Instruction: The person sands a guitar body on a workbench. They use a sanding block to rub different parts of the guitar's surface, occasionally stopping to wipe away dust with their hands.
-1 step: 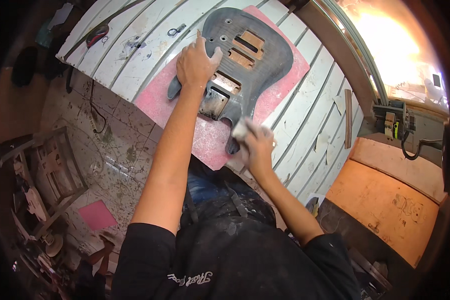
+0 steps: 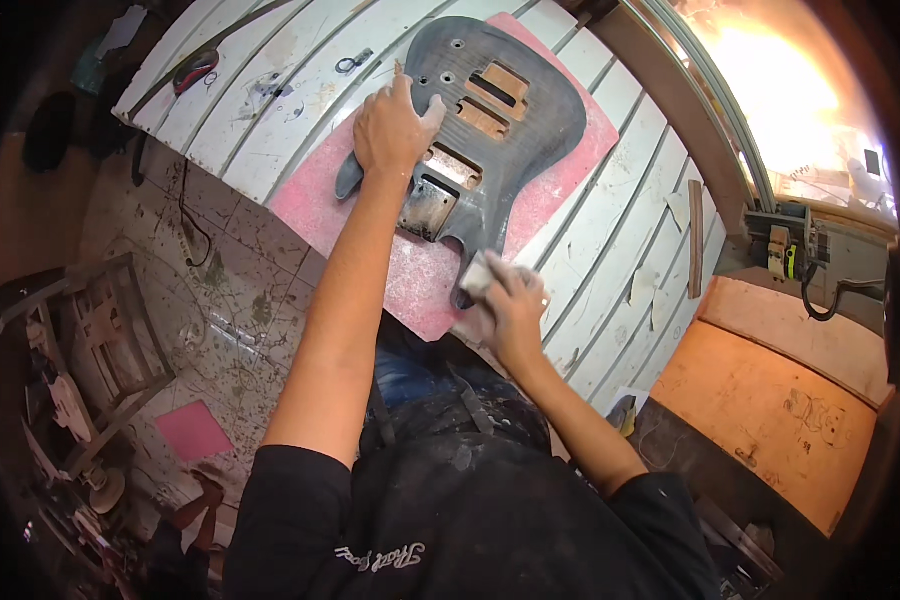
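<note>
A dark grey, unfinished electric guitar body [image 2: 530, 150] with several cut-out cavities lies on a pink, dust-speckled pad [image 2: 300, 200]. My left hand [image 2: 395, 130] grips the body's left side, thumb spread on its face and fingers bent at the edge. Pressed to the lower right horn is a pale, blurred block [image 2: 478, 277], with the closed fingers of my right hand [image 2: 513, 312] around it.
A white slatted bench [image 2: 225, 105] carries the pad, a red-black tool [image 2: 195, 70] and a wood strip [image 2: 695, 240]. An orange board [image 2: 760, 400] stands right, beside a bright opening. Wooden frames [image 2: 100, 365], a pink sheet [image 2: 195, 430] and another person's arm [image 2: 195, 510] are lower left.
My right hand and the block have shifted slightly downward along the horn. My left hand and the guitar body stay in place.
</note>
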A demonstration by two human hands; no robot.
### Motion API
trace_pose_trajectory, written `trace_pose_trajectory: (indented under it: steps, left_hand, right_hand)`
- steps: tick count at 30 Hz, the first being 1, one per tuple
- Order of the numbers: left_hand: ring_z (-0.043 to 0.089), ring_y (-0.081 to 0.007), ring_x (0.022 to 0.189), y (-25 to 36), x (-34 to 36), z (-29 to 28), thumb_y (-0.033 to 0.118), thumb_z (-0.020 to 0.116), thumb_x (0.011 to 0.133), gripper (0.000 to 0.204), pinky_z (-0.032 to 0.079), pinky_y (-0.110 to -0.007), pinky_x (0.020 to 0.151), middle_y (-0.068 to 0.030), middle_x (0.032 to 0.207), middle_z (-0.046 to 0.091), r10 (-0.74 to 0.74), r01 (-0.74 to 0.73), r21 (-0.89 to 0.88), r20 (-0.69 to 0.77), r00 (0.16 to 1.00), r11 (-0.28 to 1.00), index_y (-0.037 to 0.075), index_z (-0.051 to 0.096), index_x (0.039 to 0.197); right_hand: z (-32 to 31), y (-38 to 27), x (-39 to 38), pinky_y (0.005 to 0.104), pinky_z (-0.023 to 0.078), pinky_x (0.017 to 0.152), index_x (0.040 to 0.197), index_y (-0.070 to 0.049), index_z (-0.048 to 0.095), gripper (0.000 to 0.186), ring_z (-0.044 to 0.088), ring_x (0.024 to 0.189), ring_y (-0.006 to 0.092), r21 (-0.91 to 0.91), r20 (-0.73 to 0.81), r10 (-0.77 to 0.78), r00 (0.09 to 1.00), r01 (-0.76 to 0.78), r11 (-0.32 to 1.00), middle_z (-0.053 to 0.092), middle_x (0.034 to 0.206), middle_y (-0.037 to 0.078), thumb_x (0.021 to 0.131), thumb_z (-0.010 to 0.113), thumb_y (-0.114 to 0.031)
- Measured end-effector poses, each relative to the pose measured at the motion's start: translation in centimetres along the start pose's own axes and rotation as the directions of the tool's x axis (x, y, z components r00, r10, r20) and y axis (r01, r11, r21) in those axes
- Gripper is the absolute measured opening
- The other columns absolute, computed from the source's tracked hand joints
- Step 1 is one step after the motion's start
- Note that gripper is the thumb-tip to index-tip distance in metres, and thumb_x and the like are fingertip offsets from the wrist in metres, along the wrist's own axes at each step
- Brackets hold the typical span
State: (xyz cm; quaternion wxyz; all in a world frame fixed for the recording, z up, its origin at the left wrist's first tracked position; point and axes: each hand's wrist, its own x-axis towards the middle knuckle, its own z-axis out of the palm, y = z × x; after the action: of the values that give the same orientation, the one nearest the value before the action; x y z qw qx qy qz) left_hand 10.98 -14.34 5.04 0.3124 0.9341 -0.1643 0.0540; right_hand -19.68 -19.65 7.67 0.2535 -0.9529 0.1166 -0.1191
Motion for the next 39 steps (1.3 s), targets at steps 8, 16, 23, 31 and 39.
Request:
trace_pose_trajectory:
  steps: [8,16,23,31,39]
  left_hand:
    - [0.071,-0.0411,0.108,0.1,-0.3,-0.2,0.054,0.071,0.091,0.059,0.056,-0.051,0.094,-0.0228,0.112,0.076,0.021,-0.021,-0.008,0.004,1.0,1.0,0.009,0.068,0.13]
    - [0.047,-0.0395,0.146,0.2,-2.1,0.9,0.056,0.068,0.093,0.075,0.04,-0.053,0.118,-0.0214,0.161,0.048,0.235,-0.235,0.029,0.033,0.972,0.971,0.008,0.058,0.15]
    - [0.027,-0.039,0.16,4.0,-9.0,1.5,0.066,0.057,0.098,0.087,0.02,-0.06,0.129,-0.0215,0.171,0.035,0.438,-0.479,0.179,0.225,0.87,0.86,0.009,0.043,0.163]
    - [0.02,-0.0394,0.163,4.0,-17.1,-0.5,0.064,0.056,0.098,0.094,0.014,-0.064,0.129,-0.0216,0.174,0.028,0.567,-0.633,0.047,0.395,0.722,0.773,0.001,0.035,0.165]
    - [0.033,-0.0403,0.157,2.3,-24.8,-6.3,0.054,0.065,0.097,0.09,0.025,-0.059,0.127,-0.0267,0.17,0.031,0.55,-0.566,-0.157,0.541,0.636,0.809,-0.008,0.04,0.158]
  right_hand:
    - [0.4,-0.1,2.5,0.0513,0.045,0.106,0.102,-0.015,0.075,0.025,0.058,0.122,0.0405,-0.048,-0.05,0.037,0.998,-0.039,0.998,0.063,0.149,0.006,0.078,0.08,-0.009]
    - [-5.2,0.6,-4.9,0.0463,0.046,0.103,0.101,-0.016,0.078,0.022,0.057,0.121,0.0369,0.198,0.119,0.025,0.993,-0.048,0.979,0.07,0.141,0.006,0.082,0.082,-0.008]
    - [-7.6,3.2,-6.3,0.0438,0.042,0.111,0.099,-0.007,0.078,0.015,0.054,0.125,0.0335,0.295,-0.175,0.421,0.89,-0.361,0.885,0.067,0.145,0.013,0.085,0.079,-0.002]
    - [-5.7,5.2,-7.0,0.0429,0.043,0.113,0.103,-0.006,0.078,0.016,0.05,0.133,0.0335,0.434,-0.209,0.497,0.842,-0.375,0.819,0.064,0.148,0.013,0.087,0.078,-0.004]
    - [-4.0,8.6,-5.7,0.039,0.052,0.108,0.103,0.0,0.074,0.009,0.063,0.129,0.0287,0.729,-0.19,0.569,0.8,-0.273,0.628,0.059,0.152,0.022,0.094,0.074,0.0]
